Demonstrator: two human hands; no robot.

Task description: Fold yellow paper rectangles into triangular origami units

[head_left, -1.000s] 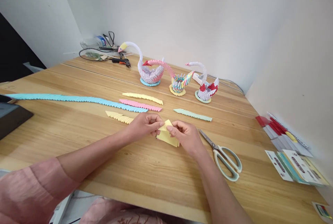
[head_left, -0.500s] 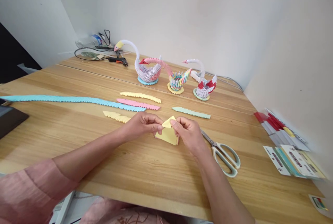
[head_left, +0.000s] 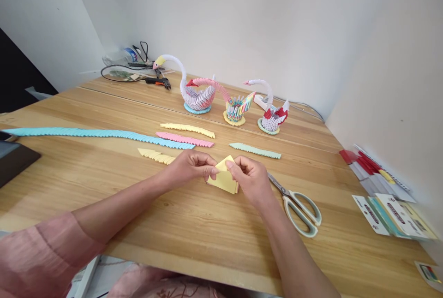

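Between my two hands is a small piece of folded yellow paper (head_left: 224, 163), with a pointed top. My left hand (head_left: 194, 168) pinches its left corner between thumb and fingers. On its right side, my right hand (head_left: 249, 173) presses a thumb against the paper, fingers curled behind. Just below lies a small stack of yellow paper (head_left: 223, 182) on the table, partly covered by my fingers. Scissors (head_left: 294, 203) with pale handles rest right beside my right forearm. A short yellow strip of folded pieces (head_left: 155, 155) reaches under my left hand.
Three paper swans, one white and pink (head_left: 199, 97), one multicoloured (head_left: 235, 109), one white and red (head_left: 272, 118), stand at the back. Folded strips in blue (head_left: 97, 134), pink (head_left: 185, 139), yellow (head_left: 188, 128) and green (head_left: 256, 150) lie before them. Paper packs (head_left: 394, 215) sit right; a glue gun (head_left: 158, 81) back left.
The view has shifted very slightly. Both hands keep hold of the folded yellow paper in nearly the same place, with only a tiny movement of the fingers.
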